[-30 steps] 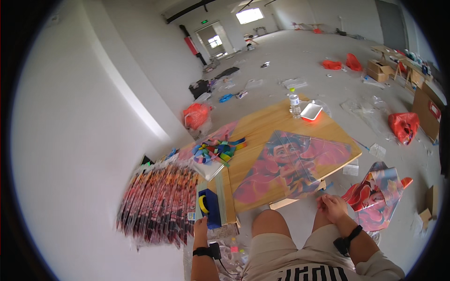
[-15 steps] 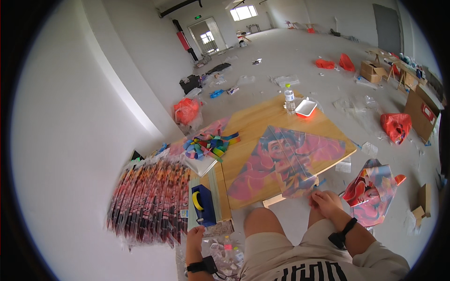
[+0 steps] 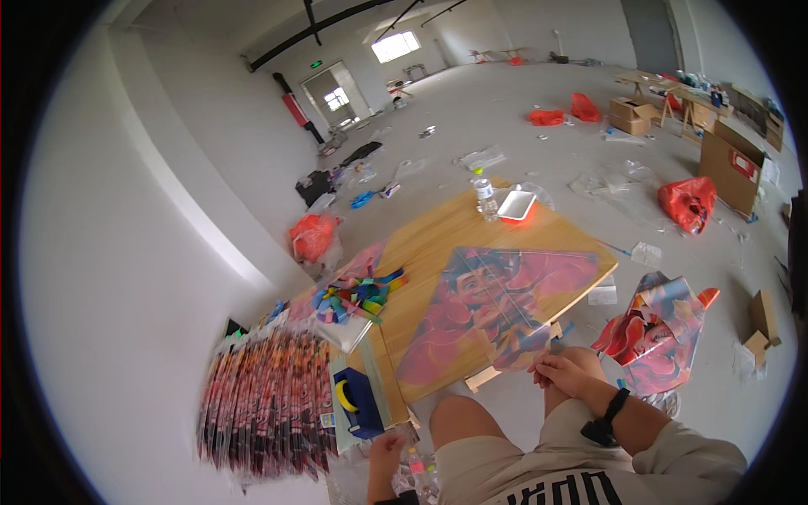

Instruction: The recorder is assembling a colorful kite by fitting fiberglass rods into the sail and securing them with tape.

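Observation:
A printed diamond-shaped kite [image 3: 497, 307] with a cartoon face lies on the wooden table [image 3: 547, 223], its thin rods showing along the sheet. Just beyond its lower corner is my right hand [image 3: 560, 372], closed with the fingers pinched together over my knee; what they hold, if anything, is too small to tell. My left hand [image 3: 386, 453] is low beside the table's near left corner, fingers curled together; anything in them is hidden. Close to it stands a blue tape dispenser [image 3: 360, 406] with a yellow roll [image 3: 344, 396].
Packed printed kites [image 3: 265, 404] are stacked at the left. Colourful ribbons [image 3: 358, 296], a water bottle [image 3: 486, 195] and a white tray [image 3: 516, 204] sit on the table. Another kite [image 3: 661, 332] is at the right. Red bags [image 3: 688, 204] and cardboard boxes [image 3: 730, 168] stand on the floor.
My view has shifted, so the table appears further left and lower. My left hand is lower and further from the tape dispenser; the right stays closed near the kite's lower corner.

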`<action>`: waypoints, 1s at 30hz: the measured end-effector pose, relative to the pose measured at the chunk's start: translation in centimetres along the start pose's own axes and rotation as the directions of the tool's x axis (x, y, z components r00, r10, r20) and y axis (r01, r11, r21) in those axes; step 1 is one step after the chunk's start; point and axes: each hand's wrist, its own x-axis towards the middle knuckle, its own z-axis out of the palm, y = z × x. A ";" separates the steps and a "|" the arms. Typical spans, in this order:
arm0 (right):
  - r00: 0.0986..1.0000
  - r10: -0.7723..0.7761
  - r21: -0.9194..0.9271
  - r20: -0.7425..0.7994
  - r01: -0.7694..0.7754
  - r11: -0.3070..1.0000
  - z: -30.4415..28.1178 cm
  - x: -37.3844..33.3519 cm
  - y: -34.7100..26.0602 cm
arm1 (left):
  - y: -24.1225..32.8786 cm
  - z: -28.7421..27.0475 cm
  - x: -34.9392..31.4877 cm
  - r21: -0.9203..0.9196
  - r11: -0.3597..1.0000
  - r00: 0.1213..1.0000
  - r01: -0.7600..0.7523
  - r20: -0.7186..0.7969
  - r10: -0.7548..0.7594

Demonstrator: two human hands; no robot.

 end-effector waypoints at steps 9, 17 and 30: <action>0.939 0.297 0.150 0.174 -0.324 0.934 3.5 1.4 2.4 | 22.6 13.9 -0.1 -0.161 0.987 0.846 -0.013 0.525 0.096; 0.954 0.288 0.105 -0.080 -0.279 0.954 2.4 2.2 9.0 | 9.6 25.7 2.9 -0.258 0.885 0.797 -0.388 0.389 0.463; 0.986 0.081 -0.206 -0.147 -0.110 0.972 1.3 3.9 10.6 | 12.3 26.9 2.6 -0.031 0.858 0.758 -0.513 0.452 0.470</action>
